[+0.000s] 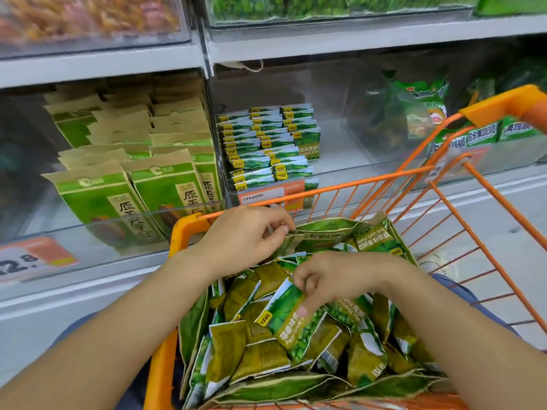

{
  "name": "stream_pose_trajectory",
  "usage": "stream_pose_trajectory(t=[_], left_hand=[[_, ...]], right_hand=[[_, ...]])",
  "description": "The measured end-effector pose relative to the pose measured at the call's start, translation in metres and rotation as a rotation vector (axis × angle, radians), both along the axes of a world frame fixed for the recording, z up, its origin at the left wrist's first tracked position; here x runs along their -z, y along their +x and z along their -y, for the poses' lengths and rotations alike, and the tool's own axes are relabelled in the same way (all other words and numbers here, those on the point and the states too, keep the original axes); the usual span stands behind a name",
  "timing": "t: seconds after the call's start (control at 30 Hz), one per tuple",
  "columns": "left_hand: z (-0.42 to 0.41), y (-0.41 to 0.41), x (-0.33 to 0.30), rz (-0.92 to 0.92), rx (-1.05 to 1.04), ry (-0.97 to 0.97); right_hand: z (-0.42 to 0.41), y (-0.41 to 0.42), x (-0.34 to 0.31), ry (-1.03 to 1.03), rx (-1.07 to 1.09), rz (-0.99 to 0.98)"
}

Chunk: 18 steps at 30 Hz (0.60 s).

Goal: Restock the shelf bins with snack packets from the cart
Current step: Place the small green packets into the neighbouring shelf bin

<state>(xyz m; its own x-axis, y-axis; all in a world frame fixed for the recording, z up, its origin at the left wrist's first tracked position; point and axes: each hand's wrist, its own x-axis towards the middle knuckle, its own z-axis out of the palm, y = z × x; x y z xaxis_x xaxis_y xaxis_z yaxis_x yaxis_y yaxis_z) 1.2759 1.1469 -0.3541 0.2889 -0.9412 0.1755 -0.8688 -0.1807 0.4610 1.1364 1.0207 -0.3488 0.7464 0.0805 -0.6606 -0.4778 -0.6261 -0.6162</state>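
Seen from above, looking down into an orange wire cart (pixel 334 189) pushed up against a shop shelf. Piled loosely inside the cart, a heap of small green pea snack packets (pixel 260 355), lying at all angles, ringed by larger kraft-paper sunflower seed bags (pixel 322 227) standing along the cart's walls.

Right hand (pixel 334 278) low over the middle of the heap, fingers (pixel 303 310) curled and pinching one garlic pea packet (pixel 291 321) by its upper edge. Packet tilted, long axis running diagonally from upper left to lower right, printed front facing up, white top end toward the far left, pea picture toward the near right. Resting partly on the packets beneath.

Left hand (pixel 247 236) at the cart's far left corner, just beside the orange rim, fingers bent and pinching the top edge of one kraft-paper bag. Bag lying roughly level, long axis left to right along the cart's far wall.

Beyond the cart, clear shelf bin (pixel 334 143) holding rows of the same small green packets (pixel 263 143) standing upright, fronts angled toward the viewer, filling only its left part. To its left, another bin (pixel 183 210) packed with upright kraft-and-green seed bags (pixel 165 187). Orange price tags (pixel 275 193) on the shelf edge. Blurred bins of other snacks on the shelf above.
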Motion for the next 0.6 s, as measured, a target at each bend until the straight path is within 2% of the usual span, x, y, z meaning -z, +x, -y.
stream_pose_trajectory(t=[0.07,0.17,0.2,0.27,0.37,0.47,0.53,0.6], left_hand=[[0.001,0.001,-0.001,-0.223,-0.021,-0.016],[0.001,-0.002,-0.011,-0.749,-0.051,0.014],[0.002,-0.003,-0.015,-0.824,-0.054,0.054],[0.001,-0.007,-0.020,-0.829,-0.057,0.118],[0.001,-0.011,-0.019,-0.852,-0.032,0.111],[-0.002,-0.012,-0.017,-0.770,-0.012,0.088],[-0.002,-0.013,-0.022,-0.765,-0.060,0.005],[0.004,-0.014,-0.034,-0.730,-0.137,-0.148]], right_hand=[[0.005,0.000,-0.008,0.060,0.048,0.036],[0.015,-0.006,-0.020,0.064,0.176,0.141],[0.017,-0.007,-0.022,0.077,0.243,0.202],[0.021,-0.009,-0.026,0.095,0.358,0.335],[0.025,-0.009,-0.029,0.045,0.447,0.475],[0.022,-0.008,-0.030,-0.029,0.494,0.587],[0.024,-0.009,-0.029,-0.239,0.553,0.770],[0.033,-0.011,-0.029,-0.643,0.585,0.853]])
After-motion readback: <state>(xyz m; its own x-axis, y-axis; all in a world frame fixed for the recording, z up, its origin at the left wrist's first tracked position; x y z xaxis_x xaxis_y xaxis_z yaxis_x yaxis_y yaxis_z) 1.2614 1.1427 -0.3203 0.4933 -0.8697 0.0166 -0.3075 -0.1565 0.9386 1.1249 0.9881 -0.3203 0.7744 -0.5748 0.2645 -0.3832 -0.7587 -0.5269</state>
